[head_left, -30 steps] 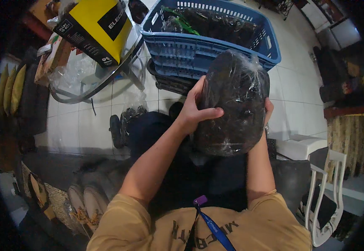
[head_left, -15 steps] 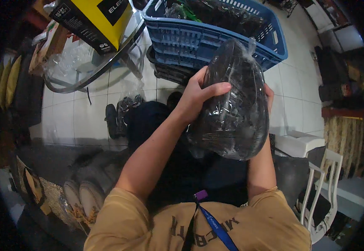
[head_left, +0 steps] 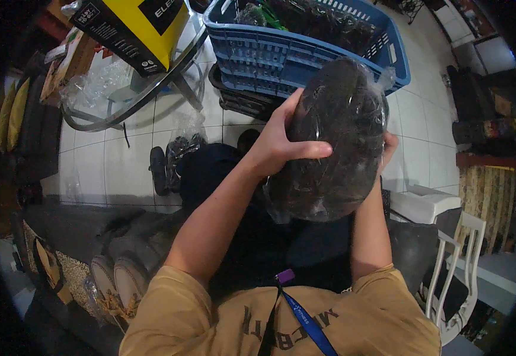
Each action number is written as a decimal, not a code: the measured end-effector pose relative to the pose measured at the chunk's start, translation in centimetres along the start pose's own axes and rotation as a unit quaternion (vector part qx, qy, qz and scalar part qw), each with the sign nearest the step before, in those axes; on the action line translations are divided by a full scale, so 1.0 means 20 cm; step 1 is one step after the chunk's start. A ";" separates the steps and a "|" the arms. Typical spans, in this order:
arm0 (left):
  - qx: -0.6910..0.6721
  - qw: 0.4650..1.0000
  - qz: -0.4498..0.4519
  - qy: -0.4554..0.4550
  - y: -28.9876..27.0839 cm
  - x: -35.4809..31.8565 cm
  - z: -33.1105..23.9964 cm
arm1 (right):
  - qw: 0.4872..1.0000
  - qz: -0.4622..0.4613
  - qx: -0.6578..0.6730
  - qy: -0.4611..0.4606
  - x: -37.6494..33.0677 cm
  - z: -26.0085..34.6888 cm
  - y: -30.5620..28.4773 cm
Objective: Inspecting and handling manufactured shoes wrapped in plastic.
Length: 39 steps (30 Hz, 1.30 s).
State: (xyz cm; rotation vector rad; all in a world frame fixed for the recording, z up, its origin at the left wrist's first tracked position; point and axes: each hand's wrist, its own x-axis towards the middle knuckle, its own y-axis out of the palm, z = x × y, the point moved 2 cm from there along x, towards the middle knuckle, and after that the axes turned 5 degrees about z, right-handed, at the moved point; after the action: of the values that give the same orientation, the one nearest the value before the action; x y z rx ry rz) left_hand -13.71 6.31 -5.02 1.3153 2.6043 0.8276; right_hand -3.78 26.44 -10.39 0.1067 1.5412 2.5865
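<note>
A dark, oval bundle wrapped in shiny clear plastic is held up before me; what lies inside the wrap I cannot make out. My left hand grips its left side, thumb laid across the face and fingers hidden behind. Around the right edge closes my right hand, mostly covered by the bundle. Loose plastic sticks out at its upper right, in front of the blue crate. That crate holds dark plastic-wrapped items and something green.
Under the blue crate is a black crate. At left, a yellow and black box stands on a glass-topped table. Dark shoes and clear plastic lie on the tiled floor. To the right is a white chair.
The bundle has tilted in my hands, so its broad face now shows flatter and less glossy. It has shifted slightly right; both hands keep their hold.
</note>
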 end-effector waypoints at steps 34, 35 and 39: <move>0.495 0.834 -0.022 0.243 -0.04 0.03 0.07 | 0.737 0.011 -0.638 -0.223 -0.06 -0.10 0.25; 0.529 0.814 -0.031 0.236 -0.04 0.03 0.05 | 0.737 -0.004 -0.643 -0.208 -0.05 -0.10 0.25; 0.480 0.836 -0.045 0.264 0.09 -0.02 -0.11 | 0.786 -0.042 -0.604 -0.124 -0.11 -0.10 0.36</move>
State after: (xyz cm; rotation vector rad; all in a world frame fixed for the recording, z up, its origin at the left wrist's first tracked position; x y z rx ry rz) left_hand -12.92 5.88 -2.27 1.1721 3.7209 -0.3030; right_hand -2.38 21.02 -4.94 0.2100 -0.3490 2.7679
